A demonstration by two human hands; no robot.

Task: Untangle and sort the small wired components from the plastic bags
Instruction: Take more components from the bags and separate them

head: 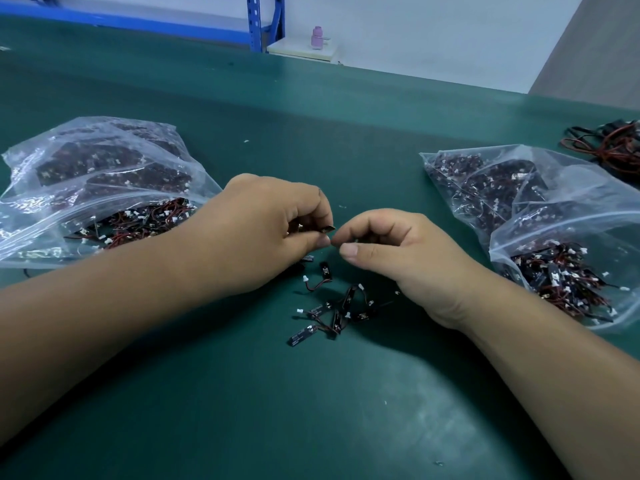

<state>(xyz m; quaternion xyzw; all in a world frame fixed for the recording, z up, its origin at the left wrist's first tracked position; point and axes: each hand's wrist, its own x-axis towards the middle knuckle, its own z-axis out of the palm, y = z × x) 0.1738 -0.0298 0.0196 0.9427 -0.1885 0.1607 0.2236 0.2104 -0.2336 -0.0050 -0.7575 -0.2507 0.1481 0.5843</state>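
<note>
The left hand pinches a small black wired component between thumb and forefinger at the centre of the frame, just above the bench. The right hand is curled, its thumb and forefinger meeting just beside that part. Whether they grip its thin lead I cannot tell.

A sharp pull apart could, I judge, tear the fine wire from its board or its white plug, since the leads look slight. A snagged lead could also drag the loose tangle lying just below the hands, knotting it tighter or scattering pieces.

The left-side bag and right-side bag appear open toward the hands, with contents crowding each mouth, so sorted and unsorted parts may mix. A bundle of red-and-black wires sits at upper right, and a pink bottle stands beyond the bench's far edge. Both forearms hide part of the bench.
</note>
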